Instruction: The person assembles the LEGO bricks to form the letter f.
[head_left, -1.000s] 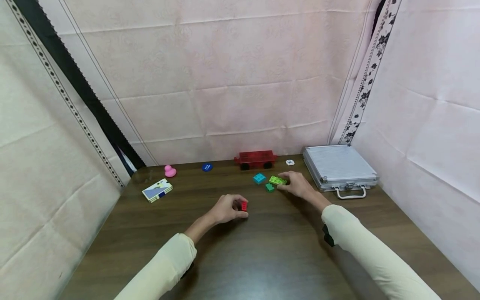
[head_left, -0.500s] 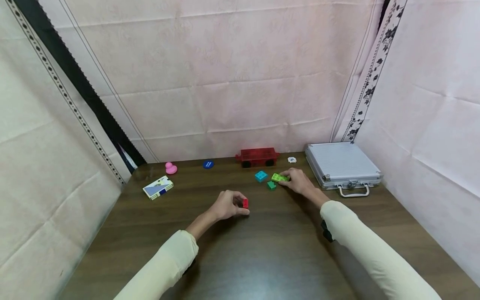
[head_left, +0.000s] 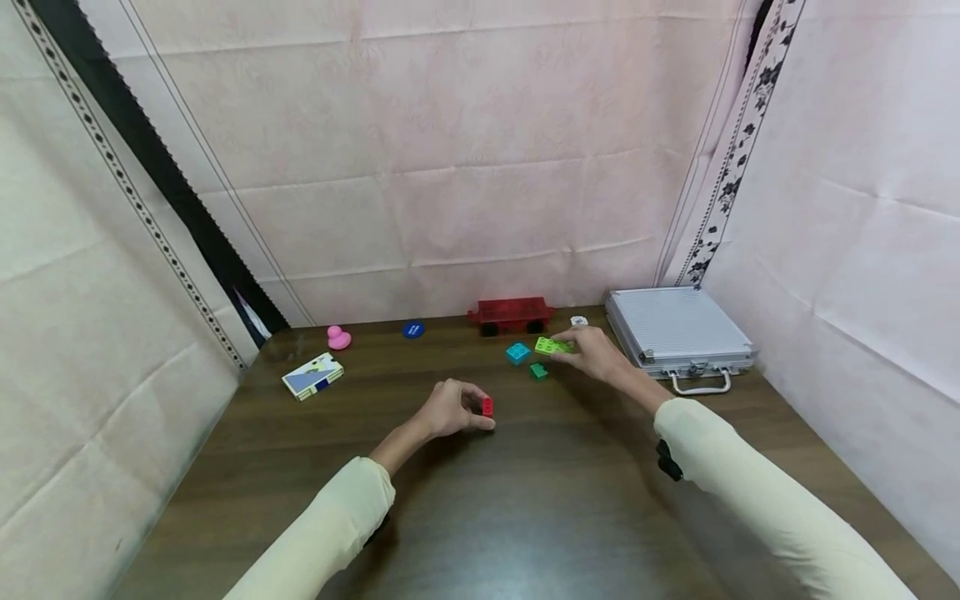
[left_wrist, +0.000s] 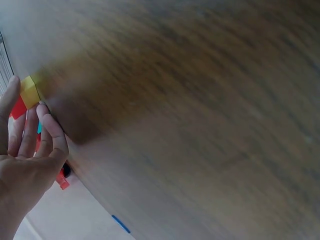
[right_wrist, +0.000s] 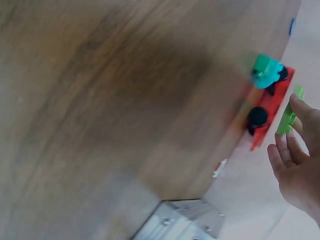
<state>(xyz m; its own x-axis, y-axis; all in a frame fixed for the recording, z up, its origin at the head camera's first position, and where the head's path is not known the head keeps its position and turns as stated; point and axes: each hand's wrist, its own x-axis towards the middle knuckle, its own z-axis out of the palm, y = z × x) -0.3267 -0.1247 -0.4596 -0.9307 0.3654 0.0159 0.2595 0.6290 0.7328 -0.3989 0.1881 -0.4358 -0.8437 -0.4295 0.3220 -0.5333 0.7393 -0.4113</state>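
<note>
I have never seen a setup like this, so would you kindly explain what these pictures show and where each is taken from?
There is no machine here, just a person's two bare hands. The wide view comes from a camera worn on the head, looking forward and down; the other two come from a camera on each wrist. The left hand pinches a red brick, with yellow beside the red in its wrist view. The right hand holds a lime-green brick. On the table near it sit a blue brick and a green brick, with a red wagon behind. A silver case lies to the right; a pink duck, a blue disc and a small box to the left.
</note>
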